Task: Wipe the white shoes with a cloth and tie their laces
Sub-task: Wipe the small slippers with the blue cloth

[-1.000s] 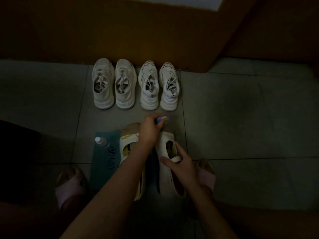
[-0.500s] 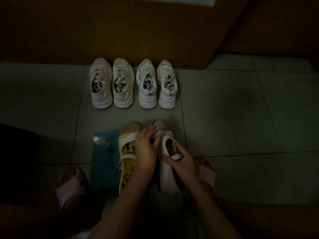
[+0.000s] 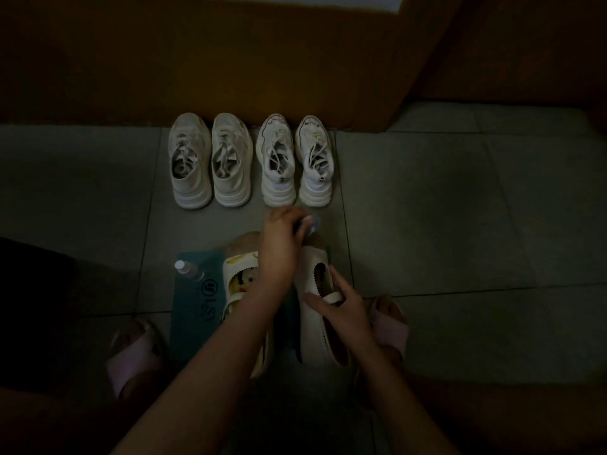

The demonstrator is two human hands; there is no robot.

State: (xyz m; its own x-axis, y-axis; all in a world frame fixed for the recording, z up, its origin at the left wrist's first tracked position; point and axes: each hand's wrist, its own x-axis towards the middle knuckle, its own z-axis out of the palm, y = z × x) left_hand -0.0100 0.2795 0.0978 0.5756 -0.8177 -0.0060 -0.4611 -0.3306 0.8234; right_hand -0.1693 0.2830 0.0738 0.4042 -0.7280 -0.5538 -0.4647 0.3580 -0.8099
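Observation:
Two white strap shoes lie side by side on a teal mat (image 3: pixel 193 310): a left strap shoe (image 3: pixel 238 269) with a cartoon insole and a right strap shoe (image 3: pixel 310 262). My left hand (image 3: pixel 279 247) reaches across to the right shoe's toe and grips a small bluish cloth (image 3: pixel 311 223) against it. My right hand (image 3: pixel 340 308) holds the same shoe at its strap, fingers curled over the opening. Two pairs of white lace-up sneakers stand farther off by the wall: a plain pair (image 3: pixel 210 162) and a chunky-soled pair (image 3: pixel 295 162), their laces loose.
A small clear bottle with a white cap (image 3: pixel 187 269) stands on the mat's far left corner. My feet in pink slippers (image 3: pixel 131 353) (image 3: pixel 392 326) flank the mat. A brown wall (image 3: pixel 230 60) runs behind the sneakers. Grey floor tiles (image 3: pixel 460 208) spread to the right. The light is very dim.
My left hand slid the cloth back toward the middle of the right strap shoe, then forward again to its toe. My right hand kept its hold at the strap.

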